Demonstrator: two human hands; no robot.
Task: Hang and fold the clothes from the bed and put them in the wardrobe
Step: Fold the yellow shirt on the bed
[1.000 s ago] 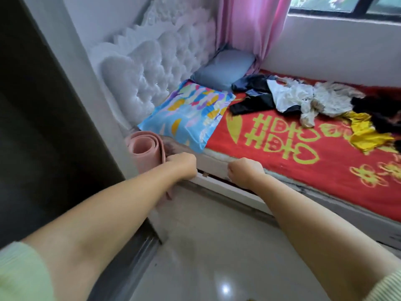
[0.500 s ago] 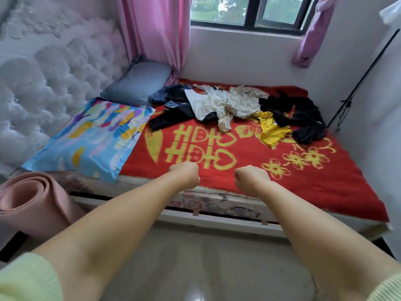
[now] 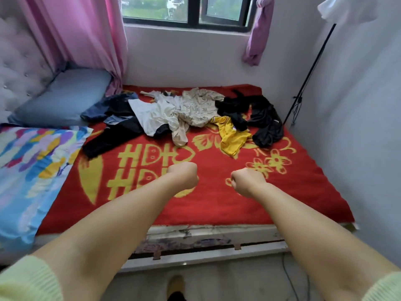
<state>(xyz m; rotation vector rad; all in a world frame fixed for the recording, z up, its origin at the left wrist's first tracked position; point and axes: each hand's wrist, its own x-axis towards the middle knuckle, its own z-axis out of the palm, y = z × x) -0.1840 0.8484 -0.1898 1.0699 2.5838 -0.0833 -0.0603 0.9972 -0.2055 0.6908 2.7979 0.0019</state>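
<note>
The wardrobe is not being shown in this view, and the fingers of both fists are being hidden behind the knuckles. The bed (image 3: 217,205), covered by a red blanket (image 3: 293,192), is being bounded by white walls and a window (image 3: 184,9). The clothes (image 3: 184,114) are being left heaped at its far side. The left hand (image 3: 183,175) and right hand (image 3: 247,181) are being held clenched above it, grasping nothing.

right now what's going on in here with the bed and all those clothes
A person stands at the bed's edge, both arms stretched over the red blanket. The left hand and right hand are closed fists holding nothing. The pile of clothes lies untouched farther up the bed, beyond both hands, so nothing has been picked up.
</note>
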